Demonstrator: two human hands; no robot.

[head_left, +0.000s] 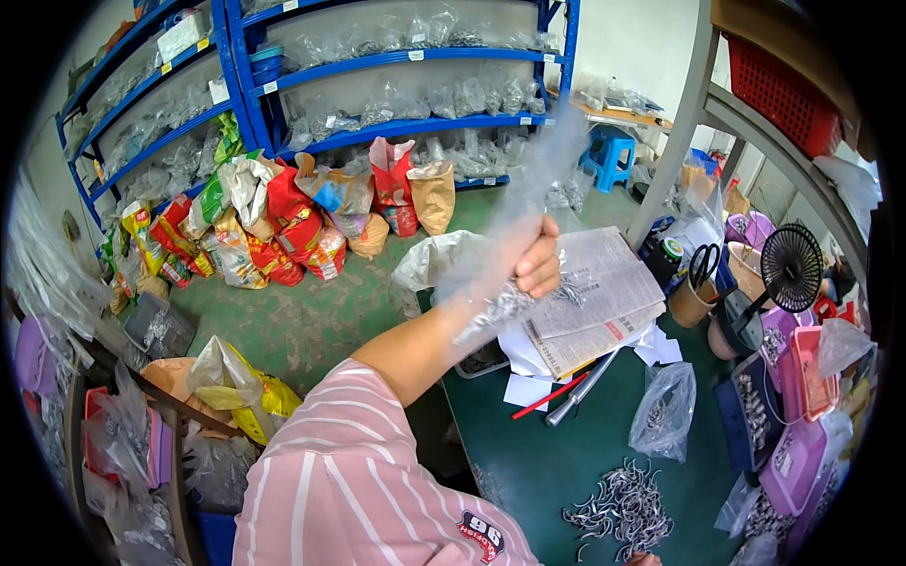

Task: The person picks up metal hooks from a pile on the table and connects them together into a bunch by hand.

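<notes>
Item: loose heap of small metal hooks (621, 509), laid on the green table (557, 453). Beyond the heap, a clear bag (665, 410) holding a few hooks is seen. Farther still, a clear bag of hooks (505, 283) is gripped at its neck in the closed left hand (538, 259), above the newspaper (595, 297). The right hand is barely seen at the table's near edge; its state cannot be told.

Black desk fan (791, 267); blue stool (609, 156); scissors (703, 261); red pen (549, 396).
</notes>
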